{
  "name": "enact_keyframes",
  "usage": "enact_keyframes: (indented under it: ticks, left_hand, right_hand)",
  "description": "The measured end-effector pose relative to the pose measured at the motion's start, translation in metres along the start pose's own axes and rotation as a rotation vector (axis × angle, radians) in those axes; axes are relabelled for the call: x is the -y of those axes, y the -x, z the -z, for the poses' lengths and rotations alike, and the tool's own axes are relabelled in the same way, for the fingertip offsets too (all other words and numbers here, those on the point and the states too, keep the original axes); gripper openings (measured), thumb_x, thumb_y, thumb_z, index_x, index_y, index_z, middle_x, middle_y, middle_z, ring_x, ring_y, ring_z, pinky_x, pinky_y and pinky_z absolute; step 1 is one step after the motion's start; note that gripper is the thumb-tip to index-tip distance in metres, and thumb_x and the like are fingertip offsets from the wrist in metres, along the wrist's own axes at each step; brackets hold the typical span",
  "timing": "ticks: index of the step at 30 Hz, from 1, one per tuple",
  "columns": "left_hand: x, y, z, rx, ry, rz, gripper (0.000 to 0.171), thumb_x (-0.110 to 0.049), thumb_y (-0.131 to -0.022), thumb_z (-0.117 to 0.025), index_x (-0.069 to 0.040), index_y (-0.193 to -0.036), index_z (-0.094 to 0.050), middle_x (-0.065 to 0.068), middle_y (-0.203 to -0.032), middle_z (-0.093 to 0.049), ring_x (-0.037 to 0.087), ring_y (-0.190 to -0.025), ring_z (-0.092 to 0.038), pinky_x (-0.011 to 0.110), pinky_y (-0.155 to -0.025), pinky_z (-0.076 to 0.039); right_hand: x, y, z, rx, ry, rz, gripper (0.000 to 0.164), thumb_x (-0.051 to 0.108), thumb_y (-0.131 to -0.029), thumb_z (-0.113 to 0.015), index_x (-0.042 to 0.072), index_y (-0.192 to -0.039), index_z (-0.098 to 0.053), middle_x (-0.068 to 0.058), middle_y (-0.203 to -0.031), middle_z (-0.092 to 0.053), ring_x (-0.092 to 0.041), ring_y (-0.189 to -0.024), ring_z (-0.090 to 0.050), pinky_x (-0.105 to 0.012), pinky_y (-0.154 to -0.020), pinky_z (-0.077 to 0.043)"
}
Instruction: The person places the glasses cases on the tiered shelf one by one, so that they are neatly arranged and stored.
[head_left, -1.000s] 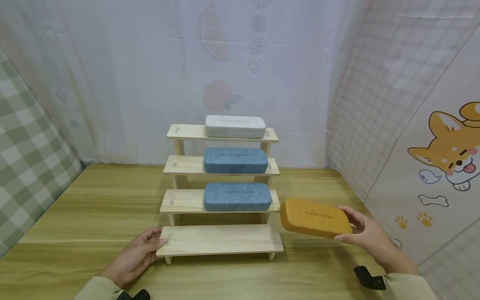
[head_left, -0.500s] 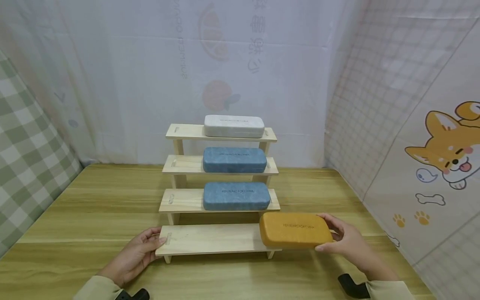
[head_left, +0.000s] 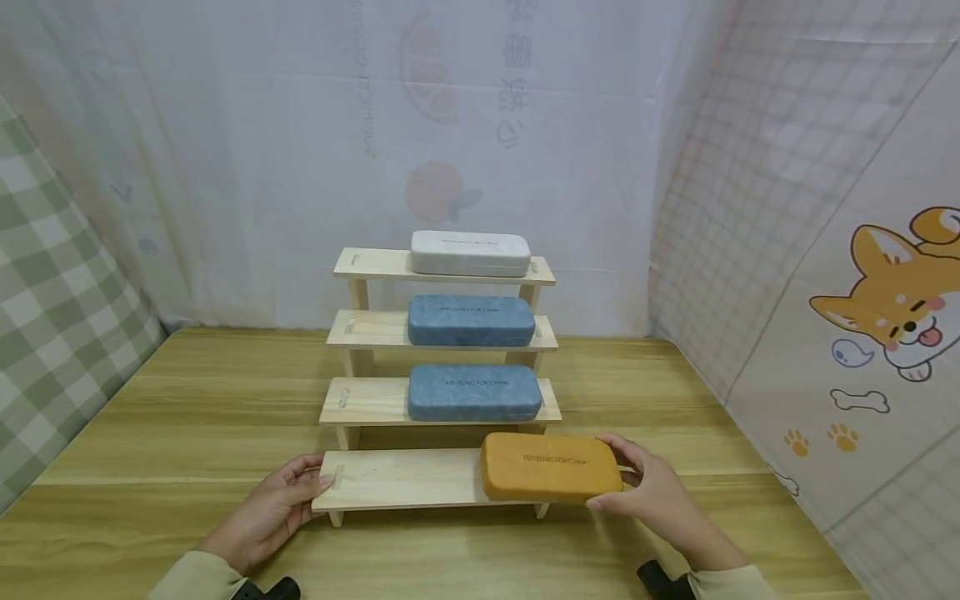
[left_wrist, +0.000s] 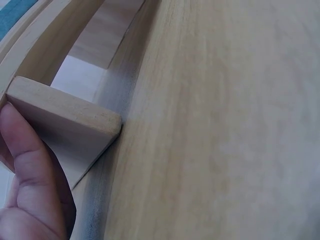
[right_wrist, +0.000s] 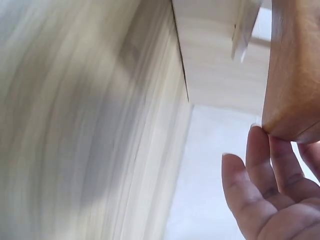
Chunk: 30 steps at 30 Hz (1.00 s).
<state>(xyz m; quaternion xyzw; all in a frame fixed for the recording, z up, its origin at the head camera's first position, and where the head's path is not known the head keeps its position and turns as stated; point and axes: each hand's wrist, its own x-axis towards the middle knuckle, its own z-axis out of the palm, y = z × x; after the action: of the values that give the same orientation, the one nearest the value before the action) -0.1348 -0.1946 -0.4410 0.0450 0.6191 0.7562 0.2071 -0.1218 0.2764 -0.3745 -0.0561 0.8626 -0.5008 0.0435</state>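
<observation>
An orange glasses case (head_left: 551,468) with dark lettering is at the right part of the lowest step of a pale wooden tiered stand (head_left: 405,479). My right hand (head_left: 660,500) grips its right end between thumb and fingers. In the right wrist view the fingertips touch the corner of the case (right_wrist: 295,100); whether its underside meets the board is unclear. My left hand (head_left: 270,512) pinches the left end of that lowest board, its thumb on top. The left wrist view shows those fingers (left_wrist: 30,165) beside the stand's leg (left_wrist: 65,107).
Higher up the stand, two blue cases (head_left: 475,393) occupy the middle steps and a white case (head_left: 470,252) the top one, all toward the right. The stand is on a wood-grain table (head_left: 187,433). Cloth hangs behind (head_left: 285,183) and along both sides.
My right hand has carried the orange case leftward and down, from beside the stand to the lowest step. The left hand keeps its place on the board.
</observation>
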Motion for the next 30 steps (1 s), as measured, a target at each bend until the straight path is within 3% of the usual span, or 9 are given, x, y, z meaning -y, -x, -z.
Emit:
enact_keyframes:
  ticks: [16, 22, 30]
  left_hand:
    - [-0.002, -0.001, 0.001, 0.004, -0.001, -0.003, 0.07, -0.014, -0.1, -0.052, 0.016, -0.144, -0.006, 0.001, -0.116, -0.053, 0.008, -0.103, -0.057, 0.026, -0.089, -0.05]
    - [-0.002, -0.001, 0.001, 0.011, -0.011, -0.003, 0.071, -0.015, -0.101, -0.051, 0.017, -0.144, -0.005, 0.001, -0.117, -0.053, 0.009, -0.103, -0.057, 0.026, -0.088, -0.05]
    - [-0.003, -0.001, 0.001, 0.011, -0.011, 0.003, 0.072, -0.015, -0.101, -0.051, 0.016, -0.145, -0.004, 0.002, -0.118, -0.052, 0.009, -0.103, -0.057, 0.026, -0.088, -0.051]
  right_hand:
    - [0.019, -0.013, -0.036, -0.022, 0.053, 0.046, 0.086, 0.018, -0.063, -0.092, -0.001, -0.136, -0.05, -0.016, -0.127, -0.057, -0.03, -0.113, -0.056, -0.031, -0.09, -0.051]
    - [0.028, -0.014, -0.045, -0.017, 0.059, 0.081, 0.087, 0.019, -0.064, -0.091, -0.002, -0.137, -0.049, -0.016, -0.128, -0.056, -0.031, -0.115, -0.055, -0.037, -0.094, -0.05]
    - [0.037, -0.018, -0.057, -0.006, 0.069, 0.066, 0.087, 0.02, -0.065, -0.091, 0.0, -0.138, -0.049, -0.013, -0.129, -0.055, -0.028, -0.115, -0.055, -0.039, -0.095, -0.049]
